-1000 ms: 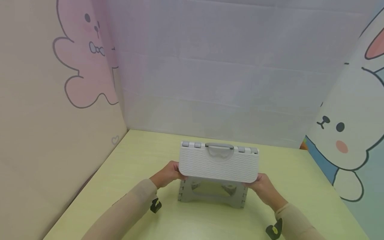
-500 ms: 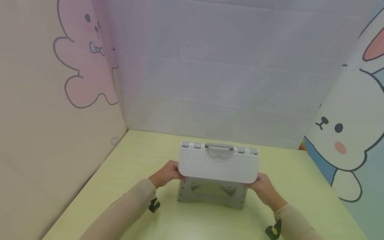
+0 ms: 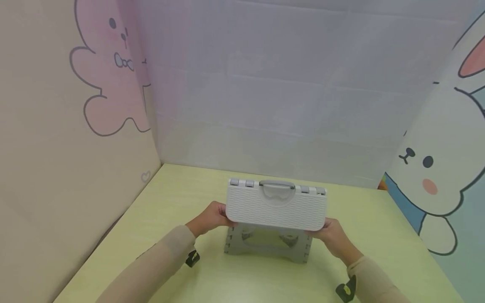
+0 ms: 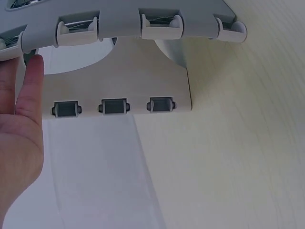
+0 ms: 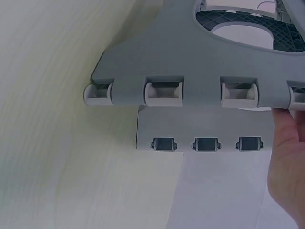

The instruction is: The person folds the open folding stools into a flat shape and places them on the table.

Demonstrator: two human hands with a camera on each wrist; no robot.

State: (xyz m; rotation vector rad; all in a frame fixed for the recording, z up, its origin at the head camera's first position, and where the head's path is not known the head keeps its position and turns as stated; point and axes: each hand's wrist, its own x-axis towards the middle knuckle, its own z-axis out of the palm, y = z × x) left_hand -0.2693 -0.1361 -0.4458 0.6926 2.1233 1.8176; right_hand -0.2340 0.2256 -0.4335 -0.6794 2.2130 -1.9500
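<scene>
A white and grey folding step stool point(image 3: 275, 208) stands unfolded on the table, its ribbed top tilted toward me. The grey carry handle point(image 3: 278, 184) lies along the far edge of the top. My left hand point(image 3: 209, 219) grips the left end of the top, with the thumb at the near edge. At the opposite end, my right hand point(image 3: 335, 239) holds the near right corner. Some fingers of both hands are hidden by the top. Hinge joints line the grey leg panels point(image 4: 143, 81) in the left wrist view. The right wrist view shows a similar side panel point(image 5: 200, 71) beside the right hand.
The pale yellow table point(image 3: 182, 185) extends around the stool. A white sheet point(image 3: 265, 92) hangs behind it. Side walls carry a pink cartoon figure point(image 3: 110, 92) at left and a white rabbit point(image 3: 447, 168) at right. Each wrist wears a dark strap.
My left forearm and wrist have shifted slightly left. The stool and my right hand stay practically where they were.
</scene>
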